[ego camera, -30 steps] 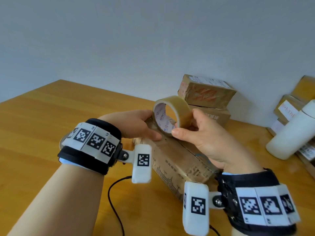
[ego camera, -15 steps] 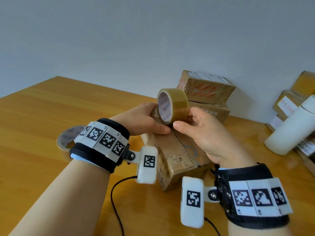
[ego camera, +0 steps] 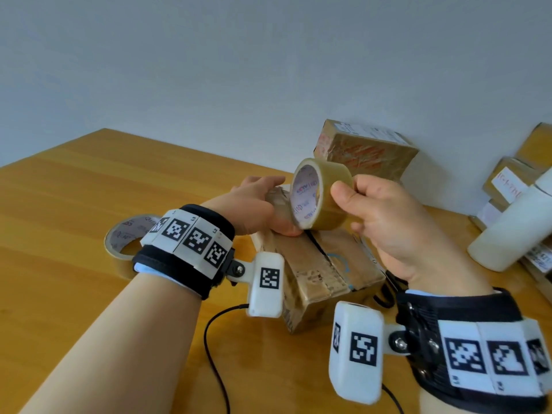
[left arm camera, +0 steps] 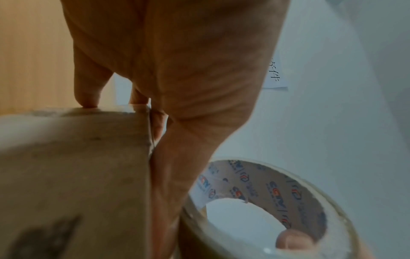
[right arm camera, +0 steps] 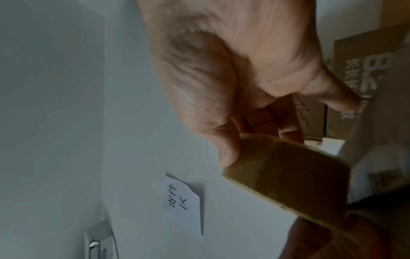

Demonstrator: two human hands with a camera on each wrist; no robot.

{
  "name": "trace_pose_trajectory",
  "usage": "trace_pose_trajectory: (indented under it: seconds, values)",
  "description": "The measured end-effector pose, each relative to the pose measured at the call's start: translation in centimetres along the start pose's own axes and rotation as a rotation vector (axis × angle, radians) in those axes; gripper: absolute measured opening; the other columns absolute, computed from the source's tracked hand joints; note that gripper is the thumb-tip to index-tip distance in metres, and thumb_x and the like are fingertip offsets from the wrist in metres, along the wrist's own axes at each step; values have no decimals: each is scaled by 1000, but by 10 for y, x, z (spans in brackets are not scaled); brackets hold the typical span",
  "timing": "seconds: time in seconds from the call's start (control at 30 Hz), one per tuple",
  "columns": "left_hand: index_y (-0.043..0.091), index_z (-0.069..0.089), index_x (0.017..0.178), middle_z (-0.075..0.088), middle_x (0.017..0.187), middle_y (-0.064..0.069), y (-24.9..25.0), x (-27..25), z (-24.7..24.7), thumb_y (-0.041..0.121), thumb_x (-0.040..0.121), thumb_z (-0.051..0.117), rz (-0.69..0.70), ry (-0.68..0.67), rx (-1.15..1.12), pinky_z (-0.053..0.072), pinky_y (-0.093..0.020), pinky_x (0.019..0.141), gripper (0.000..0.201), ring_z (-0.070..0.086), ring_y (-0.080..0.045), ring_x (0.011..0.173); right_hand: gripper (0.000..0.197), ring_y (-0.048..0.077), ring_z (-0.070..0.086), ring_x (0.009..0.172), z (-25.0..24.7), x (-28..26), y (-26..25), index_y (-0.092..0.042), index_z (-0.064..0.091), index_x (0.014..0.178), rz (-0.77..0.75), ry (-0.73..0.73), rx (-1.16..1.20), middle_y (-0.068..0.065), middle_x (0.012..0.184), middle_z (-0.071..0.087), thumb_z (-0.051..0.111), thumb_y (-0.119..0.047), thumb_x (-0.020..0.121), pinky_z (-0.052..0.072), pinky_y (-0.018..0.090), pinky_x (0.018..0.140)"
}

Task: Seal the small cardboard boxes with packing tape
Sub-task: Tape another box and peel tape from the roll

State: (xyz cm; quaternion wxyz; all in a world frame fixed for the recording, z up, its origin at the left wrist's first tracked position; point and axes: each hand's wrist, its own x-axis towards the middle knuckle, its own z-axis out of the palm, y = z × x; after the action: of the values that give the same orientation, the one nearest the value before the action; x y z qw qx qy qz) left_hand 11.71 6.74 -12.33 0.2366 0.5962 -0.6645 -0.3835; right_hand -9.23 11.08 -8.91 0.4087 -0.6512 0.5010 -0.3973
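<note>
A small cardboard box [ego camera: 316, 264] lies on the wooden table [ego camera: 74, 204], its top seam facing up. My left hand [ego camera: 268, 210] grips the box's far end, thumb on top and fingers over the far edge [left arm camera: 86, 98]. My right hand [ego camera: 349, 201] holds a brown packing tape roll [ego camera: 325, 198] on edge just above that far end, thumb on the outside and a fingertip inside the core [left arm camera: 292, 241]. A short glossy stretch of tape seems to run from the roll to under my left thumb. In the right wrist view the roll [right arm camera: 288, 175] is blurred.
A second tape roll [ego camera: 119, 243] lies flat on the table behind my left wrist. Two taped boxes [ego camera: 364, 150] are stacked at the back wall. A white bottle [ego camera: 507, 234] and more boxes [ego camera: 513, 177] stand at the right. A black cable [ego camera: 215, 339] trails near me.
The box has been turned so its long side points away from me. The roll has risen a little above the far end, and my left hand has stayed on that end.
</note>
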Motion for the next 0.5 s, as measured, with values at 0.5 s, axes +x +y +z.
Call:
trace_pose_trajectory:
  seconds: [0.5]
  values:
    - [60, 28, 144, -5, 158, 35, -10, -4, -6, 56, 52, 80, 135, -255, 56, -6, -61, 119, 106, -13, -13, 152, 24, 24, 68, 113, -10, -8, -8, -18, 73, 110, 115, 15, 26, 3, 110, 77, 57, -34, 101, 46, 56, 106]
